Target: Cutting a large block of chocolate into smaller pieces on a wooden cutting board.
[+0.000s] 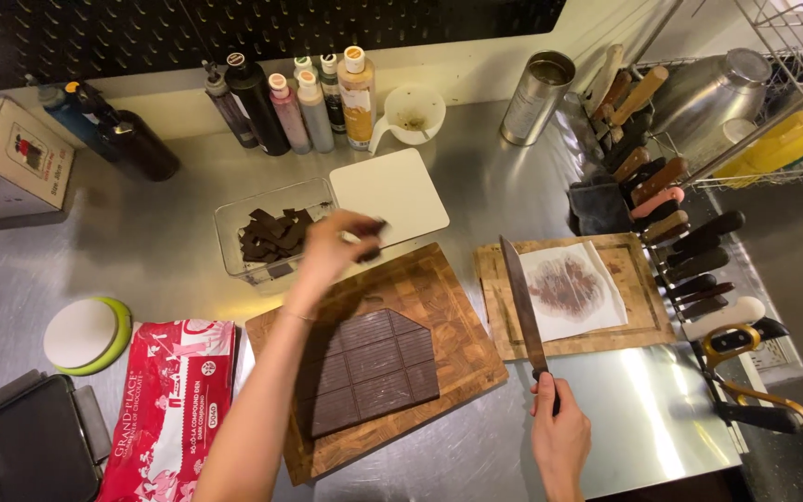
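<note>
The left hand [332,249] reaches across the wooden cutting board [457,358] with its fingers pinched together on a small piece of dark chocolate [374,244], held in the air just beside the near right corner of the clear plastic container [232,244], which already holds a heap of broken chocolate pieces [273,234]. The right hand [558,437] is closed around the handle of a chef's knife [524,311], blade pointing away from the person and lying over the left edge of a second, smaller wooden board [643,321] that carries a stained sheet of paper [571,288]. The large chocolate slab [369,370], one corner already cut away, lies flat on the nearer board. Risks noted: the pinched piece is not yet over the container and, if released early, could land on the white lid [392,193] or the steel counter [169,279]. The knife is gripped while attention appears to be on the other side; its edge lies close to the gap between the boards, where the returning forearm could meet it. The red chocolate bag [171,400] overlaps the board's left edge and could let it slide under cutting pressure.
</note>
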